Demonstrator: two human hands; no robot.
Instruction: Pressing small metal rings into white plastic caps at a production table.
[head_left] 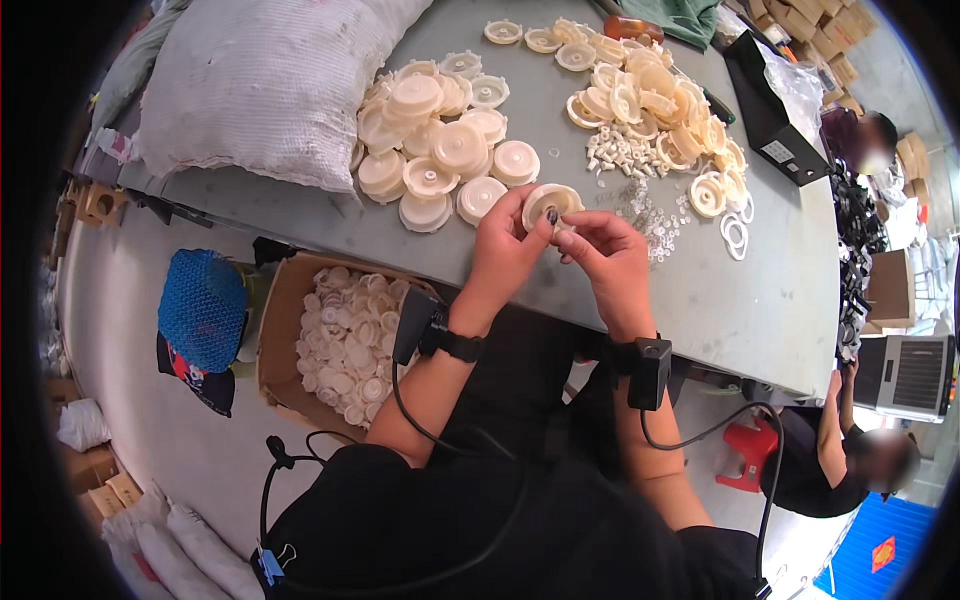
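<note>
Grey tabletop [745,305], cream cap [548,198] clamped in left grip [505,245] — right grip [612,258] together, at rim

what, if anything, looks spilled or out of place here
The tiny translucent pieces beside the right hand look somewhat spilled: they lie scattered loose on the grey table, with no container around them, though that may be deliberate.

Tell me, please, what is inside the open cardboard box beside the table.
The cardboard box holds a heap of pale, round parts; the top layer shows, but whatever lies beneath is covered.
</note>
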